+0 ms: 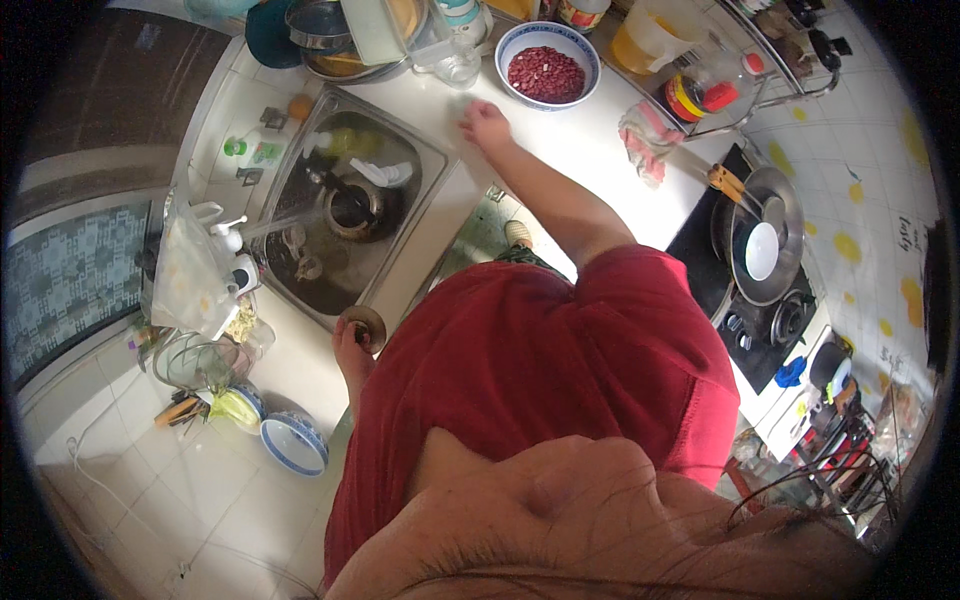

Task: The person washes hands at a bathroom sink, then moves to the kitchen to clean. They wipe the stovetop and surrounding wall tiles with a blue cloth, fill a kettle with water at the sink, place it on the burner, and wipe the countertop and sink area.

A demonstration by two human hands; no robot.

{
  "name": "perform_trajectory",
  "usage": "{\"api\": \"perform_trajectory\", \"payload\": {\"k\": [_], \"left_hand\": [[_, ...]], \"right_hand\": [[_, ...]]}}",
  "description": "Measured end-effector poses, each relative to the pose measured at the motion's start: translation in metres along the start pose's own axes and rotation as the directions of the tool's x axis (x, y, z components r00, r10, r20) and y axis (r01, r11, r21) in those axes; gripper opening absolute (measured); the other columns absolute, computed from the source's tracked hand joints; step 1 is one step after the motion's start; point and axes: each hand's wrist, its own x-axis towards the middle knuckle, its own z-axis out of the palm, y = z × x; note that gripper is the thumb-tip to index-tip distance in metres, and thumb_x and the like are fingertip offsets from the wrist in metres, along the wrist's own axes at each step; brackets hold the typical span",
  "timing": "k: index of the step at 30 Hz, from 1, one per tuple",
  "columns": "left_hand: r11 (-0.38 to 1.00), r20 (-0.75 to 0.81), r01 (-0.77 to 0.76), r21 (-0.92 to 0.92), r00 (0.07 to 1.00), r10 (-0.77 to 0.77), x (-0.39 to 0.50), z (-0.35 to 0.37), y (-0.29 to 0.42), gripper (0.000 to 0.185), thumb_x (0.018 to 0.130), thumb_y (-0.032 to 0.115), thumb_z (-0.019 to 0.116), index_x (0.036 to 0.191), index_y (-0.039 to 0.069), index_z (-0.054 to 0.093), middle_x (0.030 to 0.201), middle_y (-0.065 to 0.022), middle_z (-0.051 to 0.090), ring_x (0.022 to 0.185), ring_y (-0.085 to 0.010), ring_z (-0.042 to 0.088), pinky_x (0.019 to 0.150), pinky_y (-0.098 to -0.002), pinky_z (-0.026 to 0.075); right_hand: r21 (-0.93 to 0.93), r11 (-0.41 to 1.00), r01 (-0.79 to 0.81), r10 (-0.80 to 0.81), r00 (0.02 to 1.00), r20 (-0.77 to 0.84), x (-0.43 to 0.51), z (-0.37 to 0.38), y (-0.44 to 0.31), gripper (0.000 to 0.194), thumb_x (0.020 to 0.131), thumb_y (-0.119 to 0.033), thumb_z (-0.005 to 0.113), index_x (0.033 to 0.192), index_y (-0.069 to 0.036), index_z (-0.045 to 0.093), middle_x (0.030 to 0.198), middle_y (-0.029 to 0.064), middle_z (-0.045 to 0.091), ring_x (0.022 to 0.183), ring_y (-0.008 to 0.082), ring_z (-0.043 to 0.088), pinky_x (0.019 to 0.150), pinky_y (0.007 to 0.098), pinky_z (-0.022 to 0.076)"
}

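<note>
At the near corner of the sink, my left hand (352, 352) grips a small round metal piece (373, 321) with a dark centre, possibly a drain strainer or lid. My right hand (487, 126) reaches over the white counter, its fingers loosely curled; whether anything is inside cannot be seen. Beyond it stands a blue-and-white bowl (504, 69) of dark red beans (546, 75). The stainless steel sink (431, 169) lies to the left, with a round drain (354, 208), a white plastic object (381, 172) and a blurred greenish thing (352, 142) inside.
A clear glass (457, 67) stands beside the bowl. A pink-and-white cloth (646, 142) lies by the rack. On the right hob sits a wok (784, 262) holding a small white bowl (762, 251) and wooden-handled utensils (726, 182). An empty blue-and-white bowl (295, 444) is at lower left.
</note>
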Motion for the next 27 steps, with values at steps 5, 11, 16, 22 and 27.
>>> {"api": "perform_trajectory", "payload": {"k": [5, 11, 16, 22, 27], "left_hand": [[0.985, -0.151, 0.095, -0.147, 0.982, -0.117, -0.011, 0.007, 0.002, 0.049, 0.094, 0.019, 0.058, 0.138, 0.003, 0.045, 0.116, -0.007, 0.056, 0.09, -0.0136, 0.054, 0.075, -0.0253, 0.049], [0.986, -0.162, 0.142, -0.091, 0.974, -0.156, -0.02, 0.023, 0.02, 0.049, 0.094, 0.018, 0.057, 0.139, 0.002, 0.046, 0.117, -0.0066, 0.055, 0.096, -0.0135, 0.054, 0.077, -0.0248, 0.048], [0.969, -0.2, 0.16, -0.19, 0.96, -0.198, -0.019, 0.018, 0.016, 0.047, 0.094, 0.015, 0.057, 0.137, 0.002, 0.048, 0.102, -0.0045, 0.059, 0.078, -0.0094, 0.054, 0.065, -0.0217, 0.046], [0.957, -0.215, 0.195, -0.217, 0.946, -0.241, -0.025, 0.008, 0.003, 0.043, 0.094, 0.013, 0.057, 0.135, 0.003, 0.05, 0.084, 0.0004, 0.058, 0.063, -0.0076, 0.052, 0.055, -0.0209, 0.044], [0.985, -0.206, 0.131, -0.111, 0.967, -0.152, -0.035, -0.005, -0.014, 0.039, 0.094, 0.012, 0.056, 0.131, 0.002, 0.052, 0.083, -0.0002, 0.058, 0.061, -0.0077, 0.052, 0.053, -0.0214, 0.043]], "right_hand": [[-0.736, 0.231, 0.636, -0.739, 0.607, 0.293, -0.076, -0.167, 0.008, 0.021, 0.08, -0.006, 0.059, 0.096, -0.011, 0.071, 0.097, 0.0099, 0.071, 0.092, 0.0289, 0.066, 0.087, 0.0397, 0.0517], [-0.925, 0.223, -0.306, -0.531, 0.758, -0.379, -0.046, -0.286, -0.05, 0.072, 0.087, -0.037, 0.06, 0.152, -0.027, 0.03, 0.156, 0.0116, 0.03, 0.148, 0.0323, 0.018, 0.113, 0.0595, 0.0249], [-0.978, 0.181, -0.106, -0.536, 0.823, -0.188, -0.059, -0.223, -0.023, 0.075, 0.093, -0.045, 0.049, 0.157, -0.026, 0.013, 0.162, 0.0173, 0.011, 0.15, 0.0376, -0.006, 0.111, 0.0653, 0.0228], [-0.955, -0.171, 0.243, -0.375, 0.88, 0.291, -0.063, -0.084, 0.028, 0.086, 0.09, -0.048, 0.046, 0.154, 0.0, 0.015, 0.158, 0.0303, 0.016, 0.145, 0.0511, 0.015, 0.114, 0.0627, 0.0183], [-0.984, -0.032, 0.175, -0.382, 0.907, 0.174, -0.001, 0.008, 0.015, 0.081, 0.091, -0.044, 0.046, 0.155, -0.002, 0.017, 0.158, 0.0289, 0.017, 0.145, 0.0505, 0.012, 0.116, 0.061, 0.0114]]}}
